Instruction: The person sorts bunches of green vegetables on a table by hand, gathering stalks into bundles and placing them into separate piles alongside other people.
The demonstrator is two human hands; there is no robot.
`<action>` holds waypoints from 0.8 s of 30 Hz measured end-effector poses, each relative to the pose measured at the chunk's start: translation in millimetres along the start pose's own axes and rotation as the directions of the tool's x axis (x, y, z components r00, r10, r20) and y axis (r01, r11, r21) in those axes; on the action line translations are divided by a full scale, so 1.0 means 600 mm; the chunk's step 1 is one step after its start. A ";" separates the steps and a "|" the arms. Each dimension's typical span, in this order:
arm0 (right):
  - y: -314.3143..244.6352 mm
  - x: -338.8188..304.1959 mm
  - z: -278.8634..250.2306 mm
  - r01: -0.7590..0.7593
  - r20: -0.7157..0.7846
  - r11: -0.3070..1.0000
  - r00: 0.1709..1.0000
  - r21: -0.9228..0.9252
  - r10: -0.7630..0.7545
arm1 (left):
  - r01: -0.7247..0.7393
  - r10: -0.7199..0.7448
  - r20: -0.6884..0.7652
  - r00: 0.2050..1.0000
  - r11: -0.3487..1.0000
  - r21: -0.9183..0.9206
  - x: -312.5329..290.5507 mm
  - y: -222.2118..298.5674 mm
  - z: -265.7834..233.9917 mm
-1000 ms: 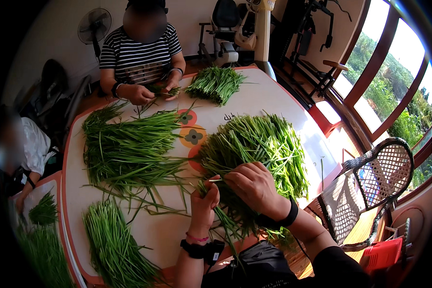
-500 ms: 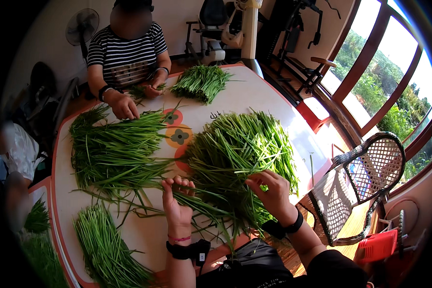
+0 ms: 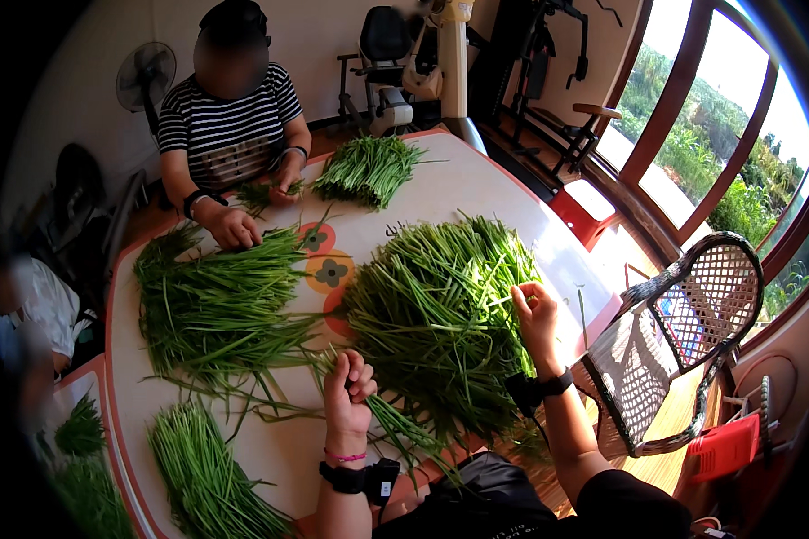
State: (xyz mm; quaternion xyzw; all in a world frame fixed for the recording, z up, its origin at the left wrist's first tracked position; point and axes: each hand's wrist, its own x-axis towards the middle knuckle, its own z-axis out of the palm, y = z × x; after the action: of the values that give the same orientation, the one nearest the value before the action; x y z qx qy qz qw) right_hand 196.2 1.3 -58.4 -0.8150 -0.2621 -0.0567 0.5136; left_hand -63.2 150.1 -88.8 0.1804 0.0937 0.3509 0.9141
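Note:
Long flat green leaves, looking like garlic chives, lie heaped in a large loose pile at the middle right of the table. My left hand is closed around a small bunch of chives, whose stems stick out on both sides of the fist in front of the pile. At the pile's right edge my right hand is raised with thumb and fingers curled together; whether anything thin is pinched there I cannot make out. A neat bundle of chives lies near left, with a broad tangled heap beyond it.
Across the white table, a person in a striped shirt has one hand on the far left heap. Another bundle lies at the far edge. A woven chair stands at right; blurred at far left is another person.
My left hand has closed round the small bunch and moved slightly right and nearer me. My right hand has left the pile's front, moving right and away from me. The whole view has shifted slightly.

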 end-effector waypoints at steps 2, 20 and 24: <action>-0.062 -0.021 -0.017 0.158 -0.029 0.987 0.987 -0.023 -0.158 | 0.004 -0.004 -0.013 1.000 1.000 0.009 0.000 -0.003 0.003; -0.176 -0.183 0.063 0.535 0.564 0.844 0.686 0.037 -0.460 | -0.110 0.155 -0.072 0.985 0.897 0.427 -0.022 -0.011 0.045; -0.184 -0.163 0.011 0.535 0.701 0.845 0.609 -0.016 -0.372 | -0.178 0.205 -0.053 0.977 0.932 0.316 -0.012 -0.004 0.041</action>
State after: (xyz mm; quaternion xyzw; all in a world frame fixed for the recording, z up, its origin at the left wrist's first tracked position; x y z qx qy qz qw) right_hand 57.6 8.0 -8.0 -0.7367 -0.6202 0.0838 0.2562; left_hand -59.7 137.3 -67.0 0.3145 0.1683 0.4267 0.8310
